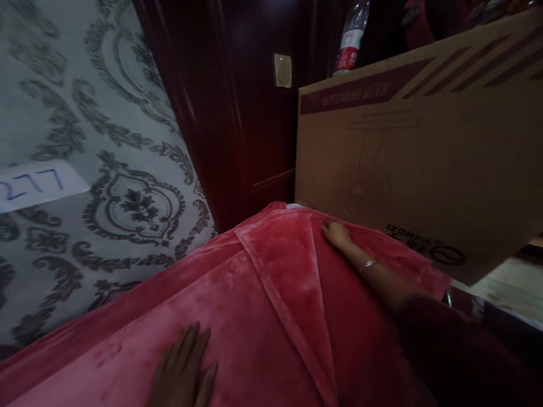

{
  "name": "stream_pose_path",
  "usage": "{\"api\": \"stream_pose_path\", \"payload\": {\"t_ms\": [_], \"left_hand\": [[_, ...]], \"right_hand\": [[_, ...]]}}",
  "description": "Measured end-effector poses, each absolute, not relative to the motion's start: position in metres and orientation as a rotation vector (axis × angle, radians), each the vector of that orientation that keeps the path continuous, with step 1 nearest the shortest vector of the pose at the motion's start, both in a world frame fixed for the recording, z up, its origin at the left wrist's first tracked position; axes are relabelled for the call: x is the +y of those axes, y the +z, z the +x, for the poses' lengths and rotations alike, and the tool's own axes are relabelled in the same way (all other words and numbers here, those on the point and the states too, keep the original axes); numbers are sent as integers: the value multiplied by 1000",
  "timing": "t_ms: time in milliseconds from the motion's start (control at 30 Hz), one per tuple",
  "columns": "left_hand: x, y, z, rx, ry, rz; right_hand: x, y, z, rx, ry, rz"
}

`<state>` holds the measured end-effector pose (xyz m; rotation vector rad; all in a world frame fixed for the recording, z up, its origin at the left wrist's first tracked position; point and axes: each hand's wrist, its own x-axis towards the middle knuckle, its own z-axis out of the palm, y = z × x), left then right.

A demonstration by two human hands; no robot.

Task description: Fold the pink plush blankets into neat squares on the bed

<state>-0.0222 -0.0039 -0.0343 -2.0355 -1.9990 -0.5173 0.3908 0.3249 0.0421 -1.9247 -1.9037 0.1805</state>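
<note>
A red plush blanket [237, 339] spreads out in front of me, with a triangular folded-over flap [292, 265] in its middle. My left hand [182, 367] lies flat on the blanket at the lower centre, fingers stretched and holding nothing. Farther off, to the right of the flap, my right hand [338, 234] is on the blanket near its far edge. Its fingers are bent into the cloth and look closed on it, though the fingertips are partly hidden. A thin silver bracelet [368, 264] circles the right wrist.
A large cardboard box [424, 158] borders the blanket on the far right, with a plastic bottle [350, 45] behind its top edge. Dark red wood panelling [250, 124] rises at the back. Patterned wallpaper [136, 203] covers the left wall, with a paper marked 277 [42, 183].
</note>
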Motion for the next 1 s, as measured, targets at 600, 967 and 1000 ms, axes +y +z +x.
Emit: {"api": "stream_pose_path", "payload": {"t_ms": [600,967,1000], "left_hand": [[0,7,1,-2053,-352,-2049],[3,20,9,-2042,-287,-2060],[3,21,9,-2037,-279,-2060]], "right_hand": [[256,84,233,-1776,640,-1548],[172,26,432,-907,672,-1655],[171,22,436,-888,712,-1648]]}}
